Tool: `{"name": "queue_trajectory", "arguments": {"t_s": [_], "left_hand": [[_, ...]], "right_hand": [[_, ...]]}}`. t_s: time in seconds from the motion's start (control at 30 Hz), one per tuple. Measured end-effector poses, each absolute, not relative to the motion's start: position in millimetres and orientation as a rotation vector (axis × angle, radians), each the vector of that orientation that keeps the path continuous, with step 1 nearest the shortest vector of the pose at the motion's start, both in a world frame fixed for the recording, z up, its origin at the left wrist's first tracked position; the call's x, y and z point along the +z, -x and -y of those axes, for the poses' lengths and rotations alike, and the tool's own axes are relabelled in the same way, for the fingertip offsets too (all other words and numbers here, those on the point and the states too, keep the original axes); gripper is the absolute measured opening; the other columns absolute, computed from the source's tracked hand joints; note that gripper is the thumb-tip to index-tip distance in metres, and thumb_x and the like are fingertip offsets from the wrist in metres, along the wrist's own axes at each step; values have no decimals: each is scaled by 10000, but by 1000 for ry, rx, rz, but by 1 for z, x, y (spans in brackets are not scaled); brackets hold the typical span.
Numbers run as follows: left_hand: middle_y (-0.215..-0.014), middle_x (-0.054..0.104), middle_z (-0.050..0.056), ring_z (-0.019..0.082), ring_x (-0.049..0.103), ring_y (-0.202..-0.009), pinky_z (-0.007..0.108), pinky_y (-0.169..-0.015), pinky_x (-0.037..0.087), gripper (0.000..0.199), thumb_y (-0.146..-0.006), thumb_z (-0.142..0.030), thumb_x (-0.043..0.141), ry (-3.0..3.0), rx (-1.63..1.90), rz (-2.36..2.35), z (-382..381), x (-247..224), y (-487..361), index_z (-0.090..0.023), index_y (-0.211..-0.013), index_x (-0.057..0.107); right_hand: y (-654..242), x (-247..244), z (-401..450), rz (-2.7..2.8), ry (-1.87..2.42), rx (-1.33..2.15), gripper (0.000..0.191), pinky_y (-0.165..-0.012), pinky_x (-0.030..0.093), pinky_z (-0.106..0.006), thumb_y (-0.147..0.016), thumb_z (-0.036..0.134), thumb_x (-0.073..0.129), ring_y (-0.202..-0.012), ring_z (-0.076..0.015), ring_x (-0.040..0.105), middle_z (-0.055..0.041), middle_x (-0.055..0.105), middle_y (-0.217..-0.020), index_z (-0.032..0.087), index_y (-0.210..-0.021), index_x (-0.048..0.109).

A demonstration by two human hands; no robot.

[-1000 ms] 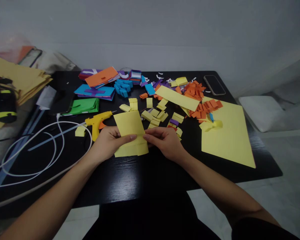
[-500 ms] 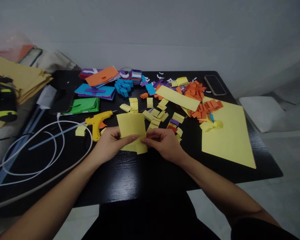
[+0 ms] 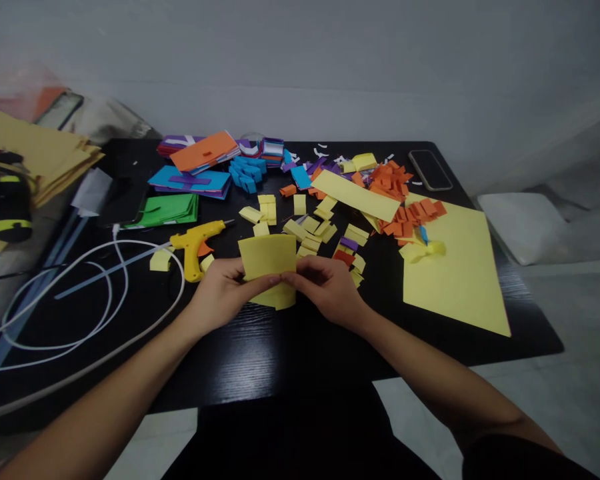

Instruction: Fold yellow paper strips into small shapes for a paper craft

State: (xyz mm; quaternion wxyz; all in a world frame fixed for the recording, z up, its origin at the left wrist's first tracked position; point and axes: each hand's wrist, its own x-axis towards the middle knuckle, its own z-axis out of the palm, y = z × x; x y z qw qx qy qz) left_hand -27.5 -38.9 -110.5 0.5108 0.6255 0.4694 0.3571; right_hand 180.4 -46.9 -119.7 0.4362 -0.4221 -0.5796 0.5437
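Between both hands, above the near part of the black table, is a curved piece of yellow paper [image 3: 268, 256]. My left hand [image 3: 219, 288] grips its left side, thumb stretched across the front. My right hand [image 3: 330, 288] pinches its right side, and the two thumb tips meet near the middle. The fingers behind the paper are partly hidden. Just left of my left hand lies a yellow hot glue gun [image 3: 194, 250]. Several small folded yellow paper pieces [image 3: 310, 233] are scattered beyond the hands.
Folded orange pieces [image 3: 390, 180] lie by a large yellow sheet [image 3: 455, 280] on the right. A phone [image 3: 430, 169] rests at the back right. Green paper [image 3: 167, 209] and blue paper [image 3: 187, 180] are stacked back left. A white cable [image 3: 130, 267] loops across the left side.
The yellow paper has turned and its top edge has dropped slightly. My left thumb has moved right, up against my right thumb.
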Motion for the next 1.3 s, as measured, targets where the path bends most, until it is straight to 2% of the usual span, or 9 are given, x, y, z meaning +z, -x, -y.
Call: {"name": "queue_trajectory", "arguments": {"t_s": [0.27,0.5,0.67,0.97,1.03,1.1,1.2,1.3], "left_hand": [[-1115,810,41,277,772,-1020,378,-918,630,266,-827,-410,803,-1496,837,-1137,39,-109,27,-262,-1048,827],[-1123,807,56,275,770,-1007,393,-895,632,316,-845,-416,780,-1428,830,-1140,37,-110,26,-242,-1107,796],[-1044,820,66,266,778,-927,361,-831,637,305,-838,-428,782,-1421,776,-1095,39,-110,26,-197,-1035,804],[-1075,809,63,270,763,-960,381,-846,623,344,-827,-431,787,-1359,802,-1100,38,-108,28,-205,-1087,790],[-1010,814,56,258,764,-901,365,-795,623,350,-818,-441,791,-1310,787,-1100,36,-107,29,-200,-1072,787],[-884,800,43,226,746,-791,325,-711,603,304,-816,-451,788,-1307,778,-1124,34,-104,31,-186,-966,787],[-695,712,9,148,637,-605,250,-573,498,291,-830,-458,767,-1400,794,-1224,30,-101,35,-172,-781,742],[-643,640,-9,115,539,-553,232,-529,404,311,-842,-468,749,-1487,804,-1275,27,-99,38,-171,-753,723]], "right_hand": [[-180,-120,48,1447,1066,1315,201,-593,506,-255,-847,392,778,-676,-135,631,-15,725,-767,195,-823,745],[-180,-122,47,1419,1082,1364,161,-635,529,-272,-854,352,737,-724,-150,647,-23,727,-815,191,-856,723],[-180,-125,48,1435,1087,1446,187,-685,541,-310,-844,356,734,-750,-177,657,-26,698,-805,183,-908,707],[-183,-119,44,1429,1129,1381,152,-604,483,-261,-815,328,724,-655,-129,592,-4,672,-732,183,-785,685],[-185,-119,41,1422,1125,1371,146,-594,476,-253,-816,316,717,-635,-119,582,6,661,-706,184,-765,681],[-186,-119,39,1413,1118,1351,137,-593,481,-252,-815,308,718,-628,-117,582,12,659,-693,188,-763,679],[-187,-120,36,1388,1134,1285,128,-590,483,-257,-804,298,731,-619,-119,578,15,656,-682,192,-758,676],[-188,-123,34,1371,1158,1260,136,-594,483,-267,-807,312,728,-629,-129,585,7,661,-695,196,-767,670]]}}
